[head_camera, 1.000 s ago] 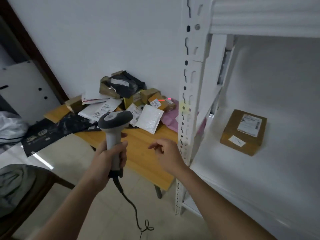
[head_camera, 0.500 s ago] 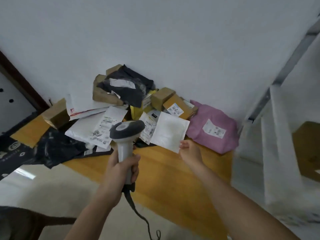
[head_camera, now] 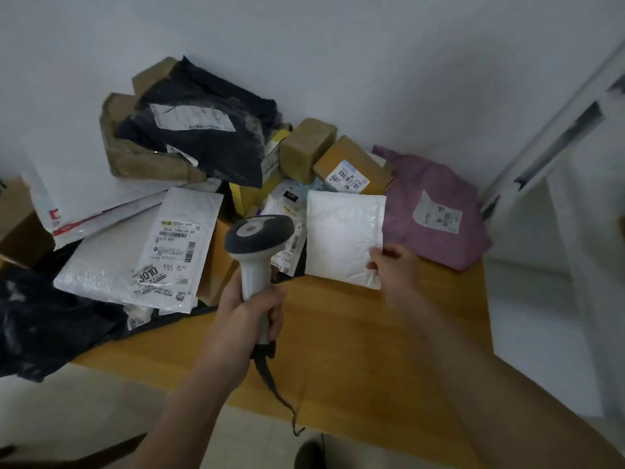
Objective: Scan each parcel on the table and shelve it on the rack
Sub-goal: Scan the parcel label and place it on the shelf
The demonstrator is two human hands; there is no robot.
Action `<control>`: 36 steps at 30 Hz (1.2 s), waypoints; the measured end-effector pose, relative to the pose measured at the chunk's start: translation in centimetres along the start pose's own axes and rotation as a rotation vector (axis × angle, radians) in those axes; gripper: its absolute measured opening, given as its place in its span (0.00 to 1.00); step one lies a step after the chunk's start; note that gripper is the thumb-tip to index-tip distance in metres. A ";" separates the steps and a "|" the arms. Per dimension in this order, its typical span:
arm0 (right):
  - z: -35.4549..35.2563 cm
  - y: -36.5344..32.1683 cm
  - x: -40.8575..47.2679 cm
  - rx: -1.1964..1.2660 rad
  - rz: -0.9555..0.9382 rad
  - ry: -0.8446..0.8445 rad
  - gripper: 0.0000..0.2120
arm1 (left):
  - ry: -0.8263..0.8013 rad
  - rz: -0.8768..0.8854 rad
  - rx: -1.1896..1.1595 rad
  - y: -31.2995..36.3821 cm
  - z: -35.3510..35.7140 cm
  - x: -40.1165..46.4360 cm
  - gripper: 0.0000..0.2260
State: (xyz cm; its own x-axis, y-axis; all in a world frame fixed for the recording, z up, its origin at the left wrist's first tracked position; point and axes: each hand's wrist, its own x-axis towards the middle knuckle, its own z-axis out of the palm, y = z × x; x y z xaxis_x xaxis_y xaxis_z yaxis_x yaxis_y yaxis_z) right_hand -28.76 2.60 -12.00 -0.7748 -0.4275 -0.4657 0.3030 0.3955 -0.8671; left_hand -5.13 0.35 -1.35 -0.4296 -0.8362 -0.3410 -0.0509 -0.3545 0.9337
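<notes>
Right hand (head_camera: 394,265) has closed in since half a second ago — now pinching the white padded mailer (head_camera: 343,238) at its lower right corner. Mailer lies blank-side up on the table (head_camera: 355,350), right of the scanner (head_camera: 258,245) — left hand (head_camera: 252,313) wrapped round the handle.

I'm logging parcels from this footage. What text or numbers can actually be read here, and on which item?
"3010": sticker on the white bubble mailer.
"5020 T098-69 69", roughly: its shipping label, blurry.
"5011", uncertain: label on the brown box.
Labels on the pink bag and black bag: unreadable.
</notes>
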 end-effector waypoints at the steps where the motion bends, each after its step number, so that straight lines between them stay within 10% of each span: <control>1: -0.7 -0.3 -0.5 -0.065 -0.093 0.041 0.02 | 0.001 -0.006 -0.010 0.3 0.3 0.0 0.07; 7: -3.2 -0.1 -6.2 -0.673 -0.863 0.128 0.05 | 0.024 0.006 -0.054 2.3 1.1 -0.7 0.12; 11: -2.3 3.0 -6.8 -0.832 -0.509 -0.270 0.09 | 0.023 0.013 -0.041 2.4 1.1 -1.0 0.12; 21: -5.6 6.3 -1.2 -1.076 0.205 -0.088 0.63 | 0.016 -0.067 0.014 -0.3 0.1 -1.4 0.13; 24: -5.6 7.6 -1.1 -0.975 0.220 -0.112 0.59 | 0.012 -0.078 0.013 -0.6 0.8 -1.9 0.08; 29: -6.0 6.7 -1.7 -0.745 0.114 -0.241 0.20 | 0.014 -0.082 0.040 0.2 1.9 -3.2 0.07; 36: -7.3 1.1 -2.9 -1.422 -0.286 -0.516 0.17 | 0.052 -0.012 0.025 1.0 3.7 -7.0 0.06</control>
State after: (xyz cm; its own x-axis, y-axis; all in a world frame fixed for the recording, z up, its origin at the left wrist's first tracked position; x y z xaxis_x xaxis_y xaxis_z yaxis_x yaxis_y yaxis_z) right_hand -30.24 10.23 -10.27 -0.3515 -0.7292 -0.5871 -0.8128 0.5489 -0.1951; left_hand -5.50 7.40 2.34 -0.3810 -0.8529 -0.3570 -0.0784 -0.3549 0.9316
